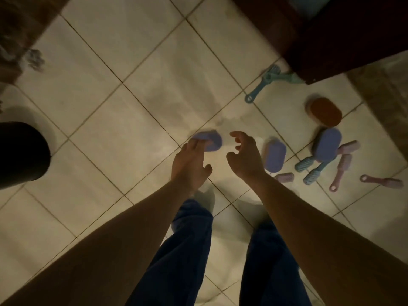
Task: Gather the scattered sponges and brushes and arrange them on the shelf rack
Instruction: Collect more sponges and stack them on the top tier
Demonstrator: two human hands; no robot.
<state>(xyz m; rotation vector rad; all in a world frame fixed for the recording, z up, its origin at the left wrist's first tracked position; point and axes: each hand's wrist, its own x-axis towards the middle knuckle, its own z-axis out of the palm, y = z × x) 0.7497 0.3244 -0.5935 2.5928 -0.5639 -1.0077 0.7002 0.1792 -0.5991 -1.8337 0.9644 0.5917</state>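
Sponges and brushes lie scattered on a pale tiled floor. My left hand (pixel 189 161) reaches down, its fingertips touching a purple sponge (pixel 210 140). My right hand (pixel 244 154) hangs beside it with loosely curled fingers, holding nothing. To its right lies a second purple sponge (pixel 274 156). Further right are a third purple sponge (pixel 327 143) and an orange sponge (pixel 325 111). Light blue brushes (pixel 309 171) and pink brushes (pixel 341 171) lie around them. A teal brush (pixel 263 85) rests near a dark cabinet corner.
A dark wooden cabinet (pixel 344 36) fills the upper right. A black round object (pixel 19 151) stands at the left edge. A patterned rug (pixel 15 36) covers the upper left corner. My legs in blue trousers (pixel 189 250) are below my arms.
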